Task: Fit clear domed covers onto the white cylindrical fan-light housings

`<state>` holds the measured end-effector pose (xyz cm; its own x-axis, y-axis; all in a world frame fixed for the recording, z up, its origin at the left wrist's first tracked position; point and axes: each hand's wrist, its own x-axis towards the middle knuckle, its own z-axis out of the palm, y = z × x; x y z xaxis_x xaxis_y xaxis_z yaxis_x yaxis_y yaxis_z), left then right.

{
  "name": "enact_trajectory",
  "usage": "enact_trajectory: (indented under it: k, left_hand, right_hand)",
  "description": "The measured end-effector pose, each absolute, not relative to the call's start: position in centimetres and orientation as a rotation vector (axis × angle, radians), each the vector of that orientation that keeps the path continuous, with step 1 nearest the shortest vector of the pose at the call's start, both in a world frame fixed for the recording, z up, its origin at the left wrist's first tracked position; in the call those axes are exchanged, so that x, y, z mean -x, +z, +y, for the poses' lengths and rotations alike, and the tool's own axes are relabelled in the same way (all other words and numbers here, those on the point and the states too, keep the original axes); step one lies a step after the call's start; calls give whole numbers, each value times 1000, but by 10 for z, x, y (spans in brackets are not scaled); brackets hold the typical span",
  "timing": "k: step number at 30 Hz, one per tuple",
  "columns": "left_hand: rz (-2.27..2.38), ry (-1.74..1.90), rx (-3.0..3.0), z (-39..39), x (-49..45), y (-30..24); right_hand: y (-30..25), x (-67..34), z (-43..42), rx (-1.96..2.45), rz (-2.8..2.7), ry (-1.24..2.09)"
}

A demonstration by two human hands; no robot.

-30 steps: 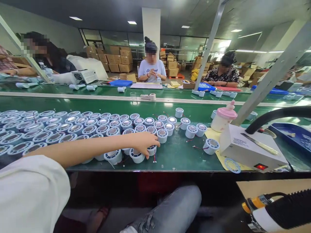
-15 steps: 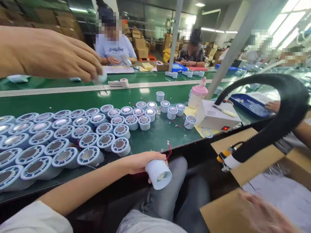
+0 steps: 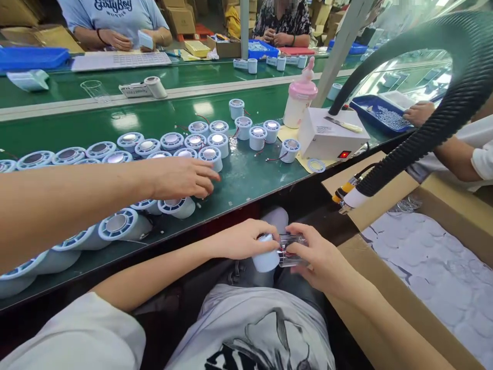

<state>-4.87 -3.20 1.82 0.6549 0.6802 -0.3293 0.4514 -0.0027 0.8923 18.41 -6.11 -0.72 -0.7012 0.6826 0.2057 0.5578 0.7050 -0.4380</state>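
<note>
For this step, in which the two pieces seem to be matched end to end, the light-blue round housing [image 3: 265, 255] is best kept steady by the left hand [image 3: 248, 239], while the clear plastic cylinder [image 3: 292, 252] is aligned by the right hand [image 3: 318, 255]. Something reddish, probably a wire, is seen between them; it should be kept away from the rim so that it is not pinched. The thin plastic should be gripped lightly.

The housing is held in front of the white box [image 3: 327, 137] and to its left, below the edge of the green surface [image 3: 246, 186]. It is enclosed by half-curled left fingers; the cylinder, nearer to the box, is held by bent right fingers. Whether the two pieces touch cannot be told. Farther left of the box, other housings [image 3: 172, 140] are reached over by a co-worker's hand [image 3: 185, 178].
</note>
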Motion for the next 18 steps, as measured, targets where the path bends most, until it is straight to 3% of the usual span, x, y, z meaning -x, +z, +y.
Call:
enact_trajectory:
  k: [4,14,18]
  left_hand:
    - [1056,505,-1764,-43,51,12]
    - [802,636,-1713,-51,44,-16]
    - [789,657,-1343,-55,43,-13]
  right_hand:
    - [-2,-181,-69,1103,-2268,986]
    - [5,-179,-64,1221,-1521,1331]
    - [5,-184,-63,1090,-1640,1335]
